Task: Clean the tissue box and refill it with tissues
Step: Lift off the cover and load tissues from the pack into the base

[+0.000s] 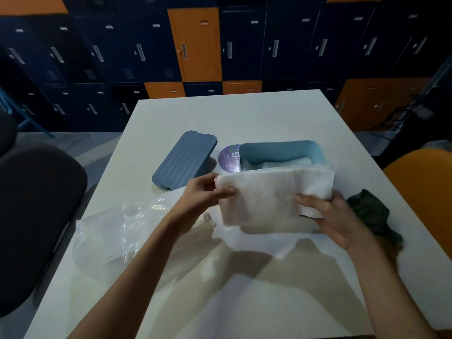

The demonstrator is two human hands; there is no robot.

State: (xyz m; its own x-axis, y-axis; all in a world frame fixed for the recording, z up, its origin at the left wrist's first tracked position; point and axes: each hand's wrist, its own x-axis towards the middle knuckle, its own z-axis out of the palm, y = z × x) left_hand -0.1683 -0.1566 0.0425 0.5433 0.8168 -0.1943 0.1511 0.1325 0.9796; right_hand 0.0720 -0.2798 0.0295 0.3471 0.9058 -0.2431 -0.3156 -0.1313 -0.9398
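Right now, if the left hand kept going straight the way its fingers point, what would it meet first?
The left hand points right, across the tissue stack it already grips. Beyond that, probably the right hand holding the other end, though depth is unclear.

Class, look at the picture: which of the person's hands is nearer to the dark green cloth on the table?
The right hand: it is just beside the dark green cloth. The left hand is across the tissue stack, farther away.

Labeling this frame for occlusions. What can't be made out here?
- Head view: near wall of the tissue box, hidden behind the tissue stack that the left hand and right hand hold.
- Box contents: mostly covered by the stack.
- Purple label: cut off by the box, print too blurred to read.
- Plastic bag: contents unclear through glare.
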